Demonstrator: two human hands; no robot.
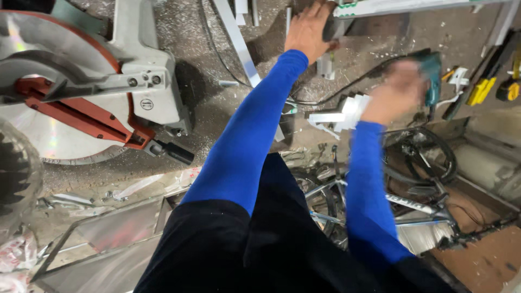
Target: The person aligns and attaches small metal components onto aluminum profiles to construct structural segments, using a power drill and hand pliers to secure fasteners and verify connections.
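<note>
Your left hand (pixel 307 28) reaches to the far edge of the dusty grey workbench (pixel 217 114), its fingers wrapped over the end of a long white aluminium profile (pixel 396 6) that runs along that edge toward the far right corner. Your right hand (pixel 395 92) is blurred; it sits at the handle of a teal power drill (pixel 432 73), and you cannot tell how tightly the fingers close on it. A black cord (pixel 347 87) trails from the drill across the bench toward your left arm.

Just under your right hand lies a heap of short white metal offcuts (pixel 342 115). On the left side of the bench stands a grey mitre saw with an orange-red arm (pixel 81 103), a small round label (pixel 146 104) on its grey housing. At the right edge lie a yellow-and-black tool (pixel 483 89) and a yellow tape measure (pixel 508 89). Below the bench edge, by your right sleeve, a silver bicycle frame (pixel 412 203) rests on the floor.
</note>
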